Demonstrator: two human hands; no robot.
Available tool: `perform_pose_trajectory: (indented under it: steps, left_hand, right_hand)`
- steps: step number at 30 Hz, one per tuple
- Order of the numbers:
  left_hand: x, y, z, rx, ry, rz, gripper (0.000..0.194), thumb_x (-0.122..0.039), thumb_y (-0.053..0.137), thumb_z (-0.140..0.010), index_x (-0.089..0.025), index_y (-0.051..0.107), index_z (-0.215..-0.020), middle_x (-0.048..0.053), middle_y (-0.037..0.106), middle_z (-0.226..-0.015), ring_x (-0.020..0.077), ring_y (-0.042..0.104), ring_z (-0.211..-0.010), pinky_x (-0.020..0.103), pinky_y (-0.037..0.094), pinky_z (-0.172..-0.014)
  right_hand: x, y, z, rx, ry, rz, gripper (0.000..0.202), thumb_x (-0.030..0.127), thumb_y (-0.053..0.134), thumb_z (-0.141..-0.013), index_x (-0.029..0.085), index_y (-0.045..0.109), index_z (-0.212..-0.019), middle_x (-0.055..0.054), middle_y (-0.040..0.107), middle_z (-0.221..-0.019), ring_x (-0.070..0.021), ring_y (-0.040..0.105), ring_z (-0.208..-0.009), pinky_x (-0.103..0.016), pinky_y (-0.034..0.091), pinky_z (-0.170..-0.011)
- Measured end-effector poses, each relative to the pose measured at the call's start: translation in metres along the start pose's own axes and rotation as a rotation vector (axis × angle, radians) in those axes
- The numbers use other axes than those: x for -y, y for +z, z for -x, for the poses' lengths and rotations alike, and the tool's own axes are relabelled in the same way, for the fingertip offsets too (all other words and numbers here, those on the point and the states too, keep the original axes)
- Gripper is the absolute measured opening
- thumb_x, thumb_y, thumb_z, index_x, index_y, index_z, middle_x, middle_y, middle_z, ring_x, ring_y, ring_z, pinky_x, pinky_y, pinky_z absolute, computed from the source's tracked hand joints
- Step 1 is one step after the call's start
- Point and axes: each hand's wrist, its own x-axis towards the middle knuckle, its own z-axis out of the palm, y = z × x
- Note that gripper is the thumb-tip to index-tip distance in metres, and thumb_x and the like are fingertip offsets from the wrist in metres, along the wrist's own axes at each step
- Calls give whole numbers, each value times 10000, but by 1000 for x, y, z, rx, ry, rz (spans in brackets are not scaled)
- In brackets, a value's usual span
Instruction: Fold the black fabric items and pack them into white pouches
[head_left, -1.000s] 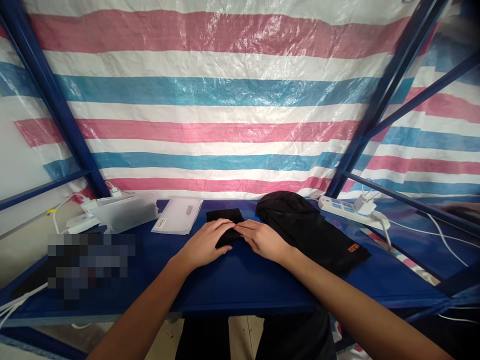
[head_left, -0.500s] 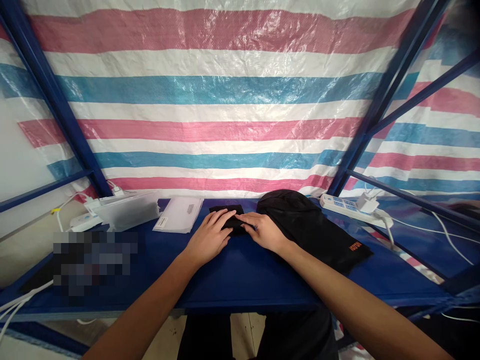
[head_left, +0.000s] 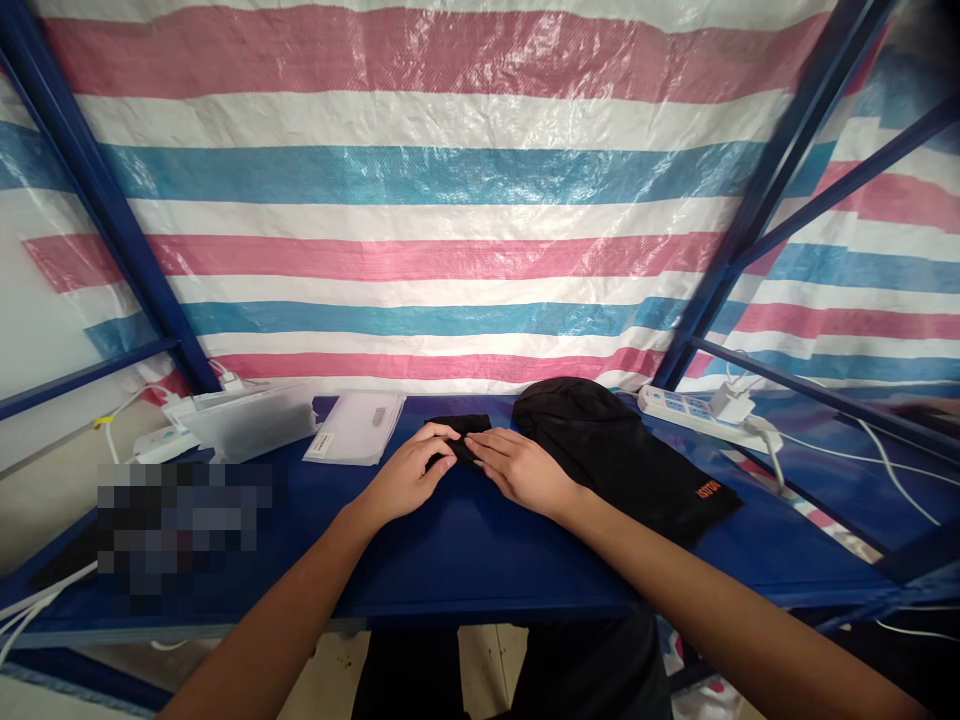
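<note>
Black cloth (head_left: 474, 422) touches half-curled left hand (head_left: 412, 470) and flatter right hand (head_left: 525, 470), grip unclear.

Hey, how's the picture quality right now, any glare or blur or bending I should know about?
Head view: bright glare streaks on the striped sheet; the blue table is darker, with a soft sheen; folds in the black cloth are hard to make out; the frame posts lean outward, likely lens distortion; a blocky patch hides something at the left.

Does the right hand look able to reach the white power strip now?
Probably yes: only the low black garment lies between the right hand, at the small black cloth, and the white power strip.
</note>
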Motion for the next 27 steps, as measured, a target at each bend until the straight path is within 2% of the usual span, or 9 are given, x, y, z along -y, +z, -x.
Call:
perform_pose_trajectory:
  steps: [3, 5, 7, 9, 12, 16, 20, 24, 27]
  left_hand:
    - [1, 1, -3, -50, -30, 22, 282, -370, 491, -1119, -229, 703, -999, 115, 680, -1387, 271, 670, -1279, 475, 521, -1158]
    - [1, 2, -3, -49, -50, 44, 284, -379, 496, -1116, -232, 710, -1002, 110, 691, -1386, 273, 675, -1272, 478, 517, -1157]
    - [1, 1, -1, -23, -46, 50, 253, -383, 523, -1106, -236, 703, -1007, 108, 686, -1399, 278, 676, -1274, 474, 529, -1135]
    - [1, 2, 2, -2, -21, 21, 155, -397, 636, -1054, -245, 664, -1042, 108, 660, -1429, 289, 667, -1289, 466, 549, -1100]
    - [0, 4, 5, -13, 33, -92, 323, -337, 811, -929, -259, 587, -1148, 115, 623, -1461, 311, 647, -1310, 462, 567, -1060]
    - [1, 7, 5, -13, 115, -330, 295, -182, 664, -1004, -258, 613, -1285, 104, 674, -1380, 316, 661, -1276, 485, 550, -1068]
    - [3, 4, 5, 1, 112, -342, 238, -239, 517, -1111, -274, 721, -1228, 55, 737, -1327, 261, 717, -1193, 419, 574, -1042]
    - [0, -2, 5, -2, 62, -236, 282, -325, 512, -1127, -273, 777, -1210, 48, 771, -1284, 255, 742, -1158, 391, 580, -1023]
    - [-6, -5, 3, -11, -42, -169, 292, -372, 529, -1115, -289, 798, -1194, 40, 804, -1194, 260, 764, -1053, 369, 588, -933]
  right_hand:
    - [9, -8, 0, -24, 64, -34, 618, 372, 700, -1055, 219, 545, -1633, -187, 667, -1465, -389, 593, -1412, -606, 551, -1183]
    - [9, -10, 0, -26, 64, -37, 628, 345, 692, -1058, 238, 516, -1651, -182, 672, -1406, -378, 619, -1355, -591, 585, -1137]
    - [6, -9, 2, -22, 53, -39, 582, 245, 606, -1089, 254, 495, -1660, -159, 698, -1312, -339, 667, -1249, -540, 627, -1067]
    - [3, -9, 3, -7, 57, -46, 572, 195, 541, -1103, 259, 469, -1667, -139, 714, -1255, -311, 688, -1176, -505, 639, -1026]
    - [2, -10, 5, 3, 103, -63, 457, 209, 520, -1117, 241, 539, -1573, -133, 732, -1216, -295, 707, -1122, -467, 645, -966]
    - [0, -12, 6, 6, 85, -124, 239, 237, 503, -1137, 227, 684, -1292, -130, 764, -1184, -301, 717, -1137, -466, 638, -950]
    - [-5, -14, 6, -31, 98, -299, 191, 313, 575, -1127, 246, 731, -1214, -120, 782, -1204, -292, 729, -1165, -476, 622, -1001]
    - [-10, -17, 3, -47, 259, -527, 243, 452, 678, -1074, 243, 787, -1134, -117, 794, -1191, -278, 757, -1095, -446, 610, -998]
    - [-15, -18, 0, 21, 436, -711, 359, 550, 685, -1044, 220, 811, -1108, -97, 808, -1127, -258, 750, -973, -386, 599, -890]
